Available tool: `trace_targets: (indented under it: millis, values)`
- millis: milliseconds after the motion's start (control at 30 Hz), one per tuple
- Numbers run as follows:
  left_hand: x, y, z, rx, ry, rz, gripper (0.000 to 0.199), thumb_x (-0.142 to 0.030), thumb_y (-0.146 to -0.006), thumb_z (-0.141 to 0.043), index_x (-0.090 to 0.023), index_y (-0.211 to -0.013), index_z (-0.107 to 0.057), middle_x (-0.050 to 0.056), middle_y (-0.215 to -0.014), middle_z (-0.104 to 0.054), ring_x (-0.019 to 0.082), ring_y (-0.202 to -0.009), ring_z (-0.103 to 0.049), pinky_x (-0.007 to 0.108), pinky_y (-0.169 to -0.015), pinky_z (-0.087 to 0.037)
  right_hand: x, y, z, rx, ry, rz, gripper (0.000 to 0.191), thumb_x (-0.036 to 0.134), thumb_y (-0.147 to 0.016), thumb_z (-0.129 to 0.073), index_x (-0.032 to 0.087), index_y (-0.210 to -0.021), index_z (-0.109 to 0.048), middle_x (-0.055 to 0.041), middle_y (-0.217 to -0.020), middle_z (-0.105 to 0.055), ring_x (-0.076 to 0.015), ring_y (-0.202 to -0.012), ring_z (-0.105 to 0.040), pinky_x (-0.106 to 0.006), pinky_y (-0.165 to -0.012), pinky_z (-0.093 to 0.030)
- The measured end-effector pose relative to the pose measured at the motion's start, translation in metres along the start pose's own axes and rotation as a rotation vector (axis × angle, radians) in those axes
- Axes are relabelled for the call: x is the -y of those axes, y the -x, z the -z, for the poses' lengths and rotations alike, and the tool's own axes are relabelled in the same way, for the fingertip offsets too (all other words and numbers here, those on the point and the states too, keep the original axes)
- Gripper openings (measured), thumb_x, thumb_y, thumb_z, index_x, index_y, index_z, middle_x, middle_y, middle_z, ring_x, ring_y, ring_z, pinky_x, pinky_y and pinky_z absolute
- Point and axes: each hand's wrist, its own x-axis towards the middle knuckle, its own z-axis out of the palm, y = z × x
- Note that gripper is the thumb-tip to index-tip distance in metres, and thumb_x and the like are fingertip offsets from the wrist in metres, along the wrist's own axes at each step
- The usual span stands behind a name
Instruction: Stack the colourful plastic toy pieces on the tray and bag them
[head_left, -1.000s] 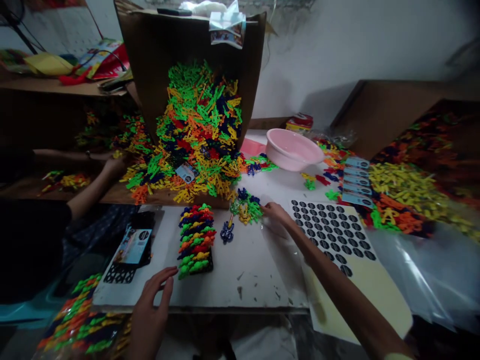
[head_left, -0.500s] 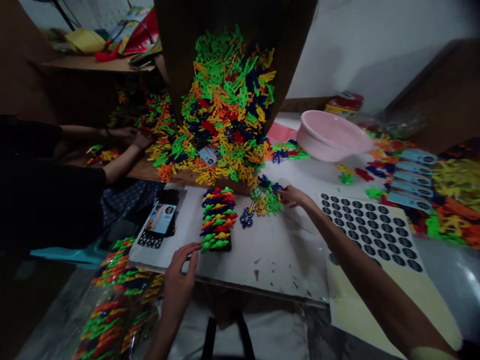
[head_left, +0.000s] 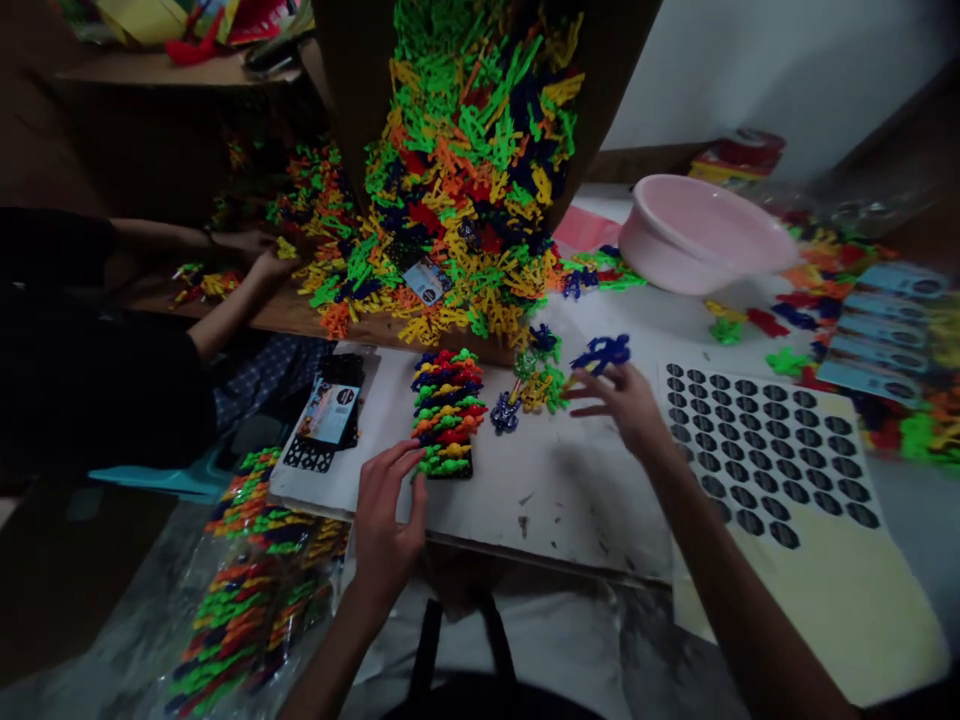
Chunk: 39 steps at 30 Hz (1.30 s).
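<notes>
A dark blue plastic toy figure [head_left: 604, 352] is held in the fingertips of my right hand [head_left: 628, 398], raised over the white table. Below and left of it lies a small heap of green and yellow figures [head_left: 544, 385], with a dark blue figure [head_left: 505, 411] in front. Rows of coloured figures [head_left: 448, 410] are lined up on a black holder [head_left: 463, 470]. At its near left corner rests my left hand [head_left: 390, 515], thumb and fingers apart, fingertips against the rows or just beside them. I cannot tell whether they press.
A big pile of loose figures [head_left: 465, 220] spills from a box behind the table. Black holders with a printed card [head_left: 330, 412] lie left, a pink basin [head_left: 705, 235] and a sticker sheet [head_left: 757, 440] right. Bagged figures [head_left: 232, 610] sit below. Another person's hands [head_left: 262, 258] work left.
My right hand has lifted the dark blue figure from the small heap. My left hand has come closer to the rows. The view has shifted, and the other person's hand now shows a yellow figure.
</notes>
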Motion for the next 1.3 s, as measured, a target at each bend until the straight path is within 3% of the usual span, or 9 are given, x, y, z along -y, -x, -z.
trace_targets:
  millis: [133,300,400,567,700,833,1033,1200,1300]
  values:
    - [0.000,-0.012,-0.002,0.024,-0.012,-0.053,0.032,-0.011,-0.093,-0.056,-0.022,-0.123,-0.061,0.007,-0.122,-0.066,0.022,-0.118,-0.059,0.041,-0.104,-0.047,-0.028,0.063,-0.057,0.183,-0.117,-0.070,0.050,0.054,-0.064,-0.084,0.018,-0.093,-0.064,-0.0072,-0.088,-0.072,-0.0253,-0.078,-0.073,-0.031,-0.053,-0.061]
    - [-0.012,-0.020,0.001,0.096,-0.026,-0.096,0.033,-0.012,-0.094,-0.055,-0.023,-0.125,-0.060,0.007,-0.124,-0.067,0.022,-0.120,-0.059,0.040,-0.105,-0.045,-0.060,0.099,-0.102,0.099,-0.214,-0.054,0.041,0.052,-0.070,-0.081,0.021,-0.092,-0.068,-0.0050,-0.092,-0.073,-0.0227,-0.083,-0.071,-0.035,-0.070,-0.063]
    - [-0.025,-0.024,0.000,0.208,-0.063,-0.133,0.035,-0.020,-0.095,-0.058,-0.024,-0.130,-0.056,0.007,-0.124,-0.068,0.023,-0.119,-0.060,0.039,-0.102,-0.043,-0.060,0.113,-0.107,0.114,-0.101,-0.081,0.035,0.053,-0.076,-0.075,0.019,-0.085,-0.069,-0.0072,-0.086,-0.073,-0.0241,-0.078,-0.071,-0.037,-0.071,-0.062]
    - [-0.047,-0.029,-0.017,0.368,-0.187,-0.212,0.068,-0.048,-0.087,-0.070,-0.019,-0.143,-0.045,0.011,-0.121,-0.070,0.026,-0.109,-0.064,0.039,-0.093,-0.041,-0.045,0.137,-0.102,-0.044,0.332,0.276,0.013,0.037,-0.090,-0.061,0.024,-0.090,-0.061,-0.0055,-0.090,-0.065,-0.0206,-0.079,-0.066,-0.031,-0.066,-0.056]
    - [-0.060,-0.024,-0.028,0.392,-0.164,-0.263,0.052,-0.039,-0.091,-0.065,-0.019,-0.137,-0.051,0.010,-0.117,-0.070,0.024,-0.104,-0.065,0.037,-0.090,-0.044,-0.042,0.144,-0.094,-0.076,0.494,0.372,0.007,0.022,-0.091,-0.053,0.024,-0.096,-0.057,-0.0059,-0.098,-0.061,-0.0202,-0.084,-0.064,-0.031,-0.067,-0.055]
    - [-0.061,-0.018,-0.025,0.437,-0.044,-0.155,0.054,-0.023,-0.088,-0.059,-0.019,-0.141,-0.048,0.010,-0.123,-0.067,0.023,-0.110,-0.063,0.036,-0.094,-0.047,-0.047,0.147,-0.088,0.046,0.380,0.407,0.028,0.015,-0.088,-0.052,0.025,-0.114,-0.057,-0.0083,-0.113,-0.061,-0.0210,-0.099,-0.065,-0.031,-0.073,-0.059]
    - [-0.046,-0.027,-0.007,0.504,0.072,-0.092,0.046,-0.018,-0.093,-0.054,-0.026,-0.139,-0.052,0.007,-0.123,-0.068,0.021,-0.114,-0.062,0.036,-0.099,-0.048,-0.061,0.148,-0.092,0.022,0.213,0.371,0.015,0.024,-0.092,-0.059,0.026,-0.106,-0.062,-0.0035,-0.100,-0.066,-0.0170,-0.086,-0.068,-0.029,-0.068,-0.062]
    - [-0.030,-0.035,0.005,0.303,-0.144,-0.106,0.034,-0.022,-0.094,-0.059,-0.026,-0.128,-0.061,0.007,-0.124,-0.067,0.024,-0.118,-0.059,0.041,-0.102,-0.043,-0.078,0.129,-0.114,-0.073,0.075,0.258,0.014,0.030,-0.089,-0.061,0.024,-0.102,-0.062,-0.0051,-0.104,-0.068,-0.0185,-0.093,-0.067,-0.033,-0.078,-0.061]
    - [-0.017,-0.034,0.004,0.268,-0.221,-0.064,0.031,-0.022,-0.094,-0.059,-0.027,-0.124,-0.063,0.007,-0.132,-0.062,0.026,-0.124,-0.054,0.045,-0.107,-0.040,-0.084,0.115,-0.131,-0.060,0.012,0.142,0.017,0.035,-0.087,-0.062,0.022,-0.099,-0.062,-0.0047,-0.097,-0.071,-0.0195,-0.087,-0.068,-0.034,-0.080,-0.059]
